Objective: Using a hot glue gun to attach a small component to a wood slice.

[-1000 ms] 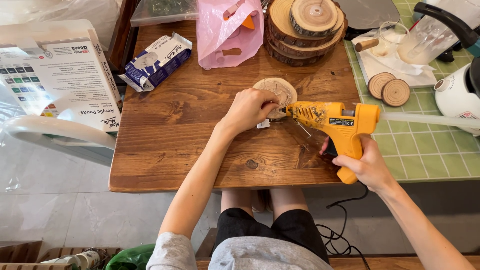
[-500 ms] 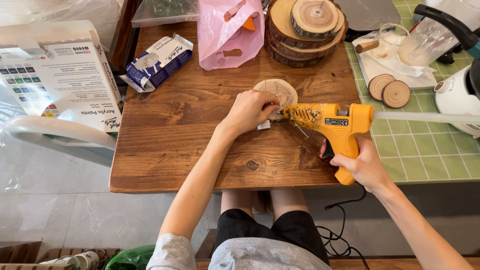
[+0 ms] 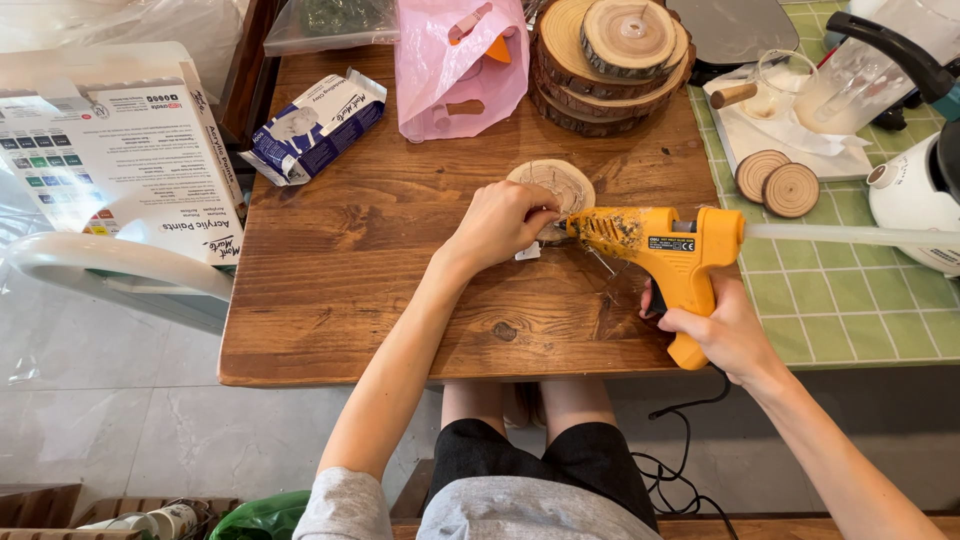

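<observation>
My right hand (image 3: 722, 330) grips the handle of a yellow glue gun (image 3: 672, 252), its nozzle pointing left toward my left hand. A clear glue stick (image 3: 850, 234) pokes out of the gun's back. My left hand (image 3: 502, 222) rests on the wooden table (image 3: 340, 260), fingers pinched on a small pale piece right at the nozzle tip. Just beyond lies a thin round wood slice (image 3: 556, 184), partly covered by my fingers.
A stack of bark-edged wood rounds (image 3: 612, 60) and a pink plastic bag (image 3: 460, 62) stand at the back. A blue-white packet (image 3: 312, 124) lies back left, a paint box (image 3: 110, 150) at left. Two small wood discs (image 3: 776, 182) and a white tray (image 3: 790, 140) sit right.
The glue gun's nozzle has moved left, closer to my left hand's fingertips. My left hand has stayed over the wood slice.
</observation>
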